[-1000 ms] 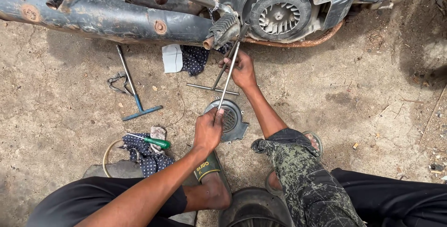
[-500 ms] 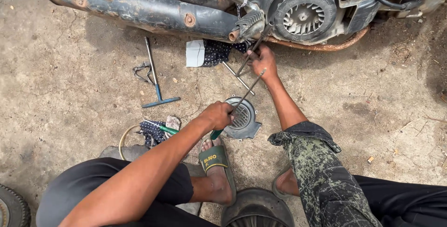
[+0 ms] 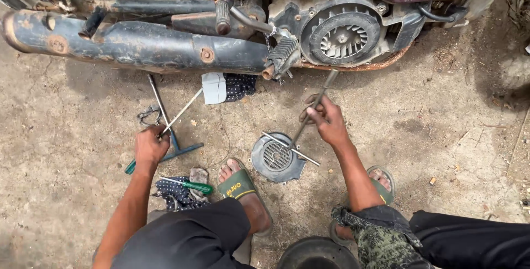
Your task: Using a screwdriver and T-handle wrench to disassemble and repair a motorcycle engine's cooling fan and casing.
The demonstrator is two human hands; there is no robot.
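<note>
Right hand (image 3: 327,121) closed in a full grip around the shaft of a T-handle wrench (image 3: 309,117). The steel rod runs from up near the engine's cooling fan (image 3: 343,38) down past the fist to its crossbar (image 3: 291,148), which lies over the round fan cover (image 3: 274,157) on the ground just below the hand. Rod looks stiff, fairly light, smooth bare metal, probably oily so likely to slip; best held mid-shaft as now, or by the crossbar for torque.

Left hand (image 3: 150,146) closed on a long thin screwdriver (image 3: 165,128), green handle poking out below the fist, shaft angling up and right toward a white scrap (image 3: 213,87) and a dotted rag (image 3: 240,84). Light, rigid tool; the handle is the sound place to hold it. Whether it is lifted or still lying on the ground, cannot tell.

Just right of the left grip lies a blue T-handle tool (image 3: 172,136), its shaft reaching up toward the rusty exhaust pipe (image 3: 138,43). Above-left of that grip, a small wire clip (image 3: 148,115). Below it, a second green screwdriver (image 3: 187,184) lies on another dotted cloth (image 3: 175,196).

Between both hands, a sandalled foot (image 3: 238,183); the other foot (image 3: 381,183) is under the right forearm. The fan cover is thin and slotted, light, probably bends easily, best taken by its rim. The motorcycle spans the top of the view, with the kick-starter pedal (image 3: 282,56) above and left of the right grip.
</note>
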